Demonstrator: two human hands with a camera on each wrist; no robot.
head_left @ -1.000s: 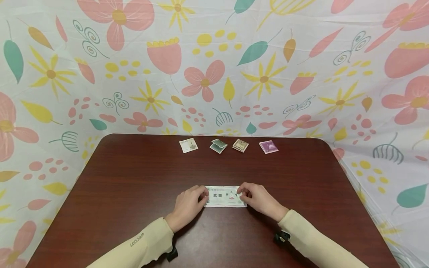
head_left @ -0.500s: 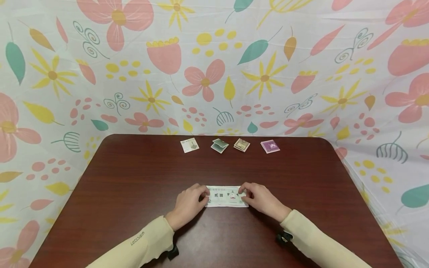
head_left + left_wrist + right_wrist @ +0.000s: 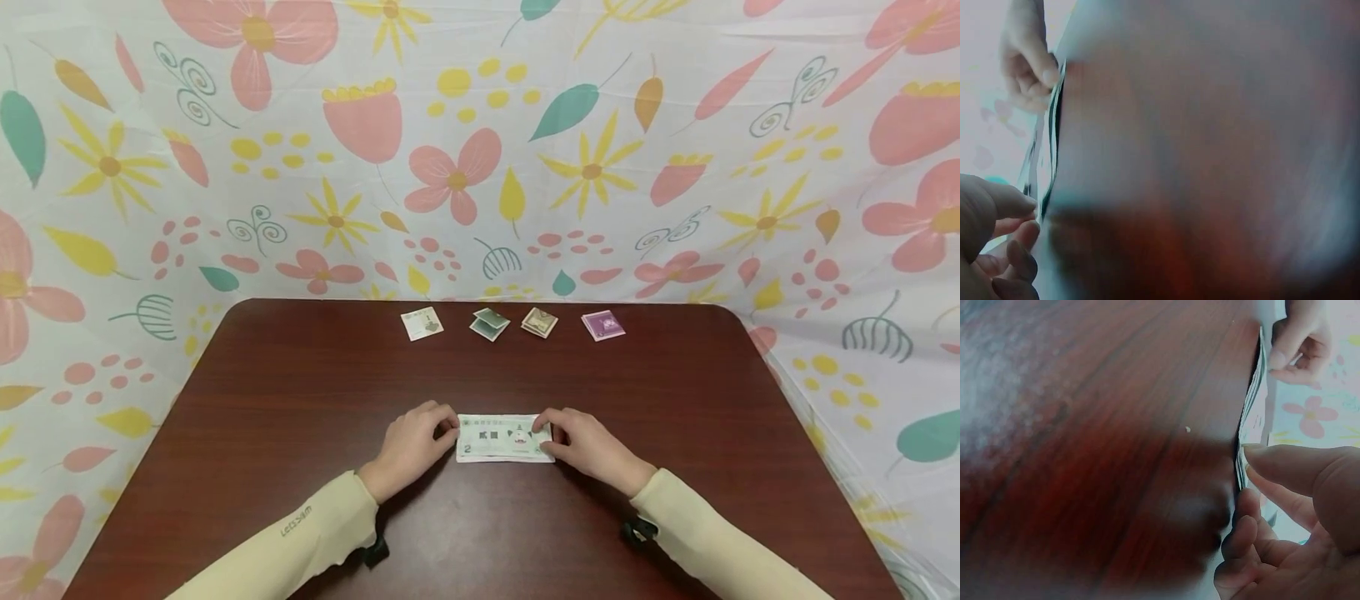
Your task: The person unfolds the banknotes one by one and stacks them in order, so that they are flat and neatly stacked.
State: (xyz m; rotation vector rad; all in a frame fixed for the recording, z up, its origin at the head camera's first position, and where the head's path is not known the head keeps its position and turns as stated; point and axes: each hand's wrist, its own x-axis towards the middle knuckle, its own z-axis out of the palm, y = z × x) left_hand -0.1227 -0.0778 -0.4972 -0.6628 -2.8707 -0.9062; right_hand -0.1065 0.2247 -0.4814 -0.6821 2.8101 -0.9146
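Observation:
A small stack of pale green banknotes (image 3: 495, 450) lies flat on the table in front of me, the top one marked with a 2. My right hand (image 3: 588, 446) holds its right end, thumb and index finger on the notes. In the right wrist view the other fingers of the right hand (image 3: 1297, 506) curl by the end of the stack. At the left end is my left hand (image 3: 412, 442), fingers loosely bent with the tips at the notes' edge. The left wrist view has the left hand's thumb (image 3: 1007, 200) beside the notes' edge; contact is hard to tell.
Along the far edge of the dark wooden table (image 3: 322, 375) lie a pale folded note (image 3: 422, 323), a green folded note (image 3: 490, 324), a brown folded note (image 3: 539, 322) and a purple folded note (image 3: 603, 325). Behind hangs a floral cloth (image 3: 457, 183).
My left hand has eased slightly left, off the notes' top to their left edge, uncovering the figure 2. The right hand stays at the right end.

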